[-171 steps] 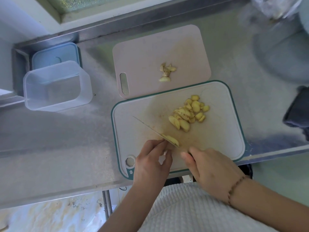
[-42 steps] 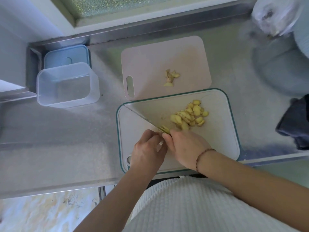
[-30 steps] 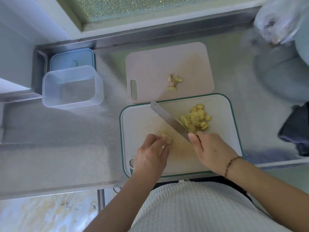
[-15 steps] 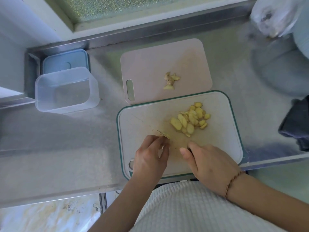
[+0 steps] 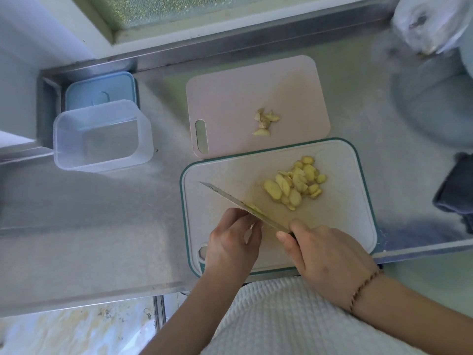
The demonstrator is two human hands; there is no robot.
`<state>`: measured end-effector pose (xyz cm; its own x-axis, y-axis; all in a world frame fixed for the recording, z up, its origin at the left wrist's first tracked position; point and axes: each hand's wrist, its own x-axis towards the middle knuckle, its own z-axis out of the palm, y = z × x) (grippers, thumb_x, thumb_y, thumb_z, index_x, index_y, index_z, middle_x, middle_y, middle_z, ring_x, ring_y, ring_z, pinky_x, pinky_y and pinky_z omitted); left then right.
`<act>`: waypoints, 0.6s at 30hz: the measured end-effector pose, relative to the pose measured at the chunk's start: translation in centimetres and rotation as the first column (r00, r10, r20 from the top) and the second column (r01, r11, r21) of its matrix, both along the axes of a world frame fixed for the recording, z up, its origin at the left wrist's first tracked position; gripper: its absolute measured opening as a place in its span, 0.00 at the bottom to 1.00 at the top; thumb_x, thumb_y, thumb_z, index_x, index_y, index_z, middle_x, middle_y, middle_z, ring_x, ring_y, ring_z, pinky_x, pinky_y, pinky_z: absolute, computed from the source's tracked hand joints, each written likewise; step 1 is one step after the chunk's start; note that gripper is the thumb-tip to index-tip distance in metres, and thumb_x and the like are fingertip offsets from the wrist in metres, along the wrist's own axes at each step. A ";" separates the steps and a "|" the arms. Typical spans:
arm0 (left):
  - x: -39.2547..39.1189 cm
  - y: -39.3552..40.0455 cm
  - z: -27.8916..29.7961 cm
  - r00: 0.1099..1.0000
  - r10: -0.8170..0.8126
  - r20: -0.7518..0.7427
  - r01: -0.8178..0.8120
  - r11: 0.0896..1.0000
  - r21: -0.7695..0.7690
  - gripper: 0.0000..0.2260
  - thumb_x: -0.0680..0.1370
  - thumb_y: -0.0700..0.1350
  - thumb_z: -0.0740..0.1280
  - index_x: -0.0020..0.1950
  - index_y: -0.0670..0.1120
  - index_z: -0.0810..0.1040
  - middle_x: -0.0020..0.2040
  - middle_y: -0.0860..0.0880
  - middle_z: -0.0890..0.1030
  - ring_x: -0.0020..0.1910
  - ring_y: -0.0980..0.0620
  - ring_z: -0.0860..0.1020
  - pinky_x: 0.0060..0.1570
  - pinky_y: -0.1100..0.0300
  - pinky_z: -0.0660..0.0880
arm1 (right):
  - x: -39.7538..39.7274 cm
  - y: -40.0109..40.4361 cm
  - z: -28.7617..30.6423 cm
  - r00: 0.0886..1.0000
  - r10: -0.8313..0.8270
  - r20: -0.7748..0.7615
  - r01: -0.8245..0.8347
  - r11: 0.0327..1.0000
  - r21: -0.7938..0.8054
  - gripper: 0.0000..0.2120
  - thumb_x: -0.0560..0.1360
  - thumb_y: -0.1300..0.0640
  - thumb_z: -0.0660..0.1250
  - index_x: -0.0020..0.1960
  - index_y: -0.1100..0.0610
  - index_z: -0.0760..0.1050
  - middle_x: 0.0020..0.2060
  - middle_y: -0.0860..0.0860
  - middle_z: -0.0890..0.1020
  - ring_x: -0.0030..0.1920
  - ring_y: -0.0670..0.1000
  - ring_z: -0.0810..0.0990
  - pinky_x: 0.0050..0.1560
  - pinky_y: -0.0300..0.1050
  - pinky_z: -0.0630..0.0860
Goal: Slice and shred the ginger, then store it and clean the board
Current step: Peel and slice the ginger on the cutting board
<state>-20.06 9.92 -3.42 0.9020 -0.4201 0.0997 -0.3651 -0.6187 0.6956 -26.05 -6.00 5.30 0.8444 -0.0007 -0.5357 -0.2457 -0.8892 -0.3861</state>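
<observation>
At upper left a clear tub (image 5: pixel 102 135) stands against a blue lid (image 5: pixel 101 89); a pink board (image 5: pixel 256 98) carries scraps (image 5: pixel 265 121). Centre frame, pale yellow slices (image 5: pixel 294 185) heap on the white board (image 5: pixel 230 180). The left hand (image 5: pixel 230 242) pinches a ginger piece (image 5: pixel 253 208) beside the knife (image 5: pixel 240 204), gripped by the right hand (image 5: pixel 330 260).

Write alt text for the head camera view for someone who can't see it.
A person slices ginger on a green-rimmed cutting board: the right hand grips a knife, the left hand steadies the ginger piece. A pile of ginger slices lies further back on the board.
</observation>
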 end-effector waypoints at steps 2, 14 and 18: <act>0.0 -0.1 0.1 1.000 -0.001 0.001 0.001 1.000 0.005 0.03 0.72 0.41 0.73 0.43 0.44 0.87 0.44 0.51 0.83 0.35 0.57 0.78 0.32 0.70 0.73 | -0.1 0.1 0.0 1.000 0.004 0.003 -0.004 1.000 -0.001 0.19 0.74 0.39 0.33 0.44 0.48 0.57 0.30 0.45 0.68 0.28 0.45 0.66 0.28 0.41 0.61; 0.2 0.1 -0.2 0.999 -0.011 -0.031 0.011 1.000 -0.014 0.03 0.71 0.38 0.74 0.43 0.42 0.87 0.44 0.50 0.83 0.38 0.57 0.78 0.37 0.71 0.74 | 1.0 0.5 -0.6 0.999 -0.047 0.019 0.045 0.997 0.060 0.17 0.79 0.41 0.39 0.44 0.49 0.60 0.31 0.45 0.69 0.29 0.48 0.68 0.30 0.44 0.66; 0.2 0.0 -0.3 0.999 0.002 -0.034 -0.002 1.000 -0.012 0.03 0.71 0.39 0.74 0.43 0.42 0.87 0.43 0.50 0.83 0.35 0.56 0.78 0.35 0.67 0.75 | 1.4 0.6 -0.7 0.998 -0.070 0.003 0.069 0.993 0.094 0.16 0.80 0.41 0.41 0.41 0.48 0.60 0.31 0.45 0.70 0.30 0.47 0.70 0.31 0.44 0.68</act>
<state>-19.84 9.97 -3.74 0.9057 -0.4173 0.0738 -0.3398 -0.6110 0.7150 -24.60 -5.40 4.56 0.8472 -0.0095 -0.5312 -0.3033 -0.8296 -0.4689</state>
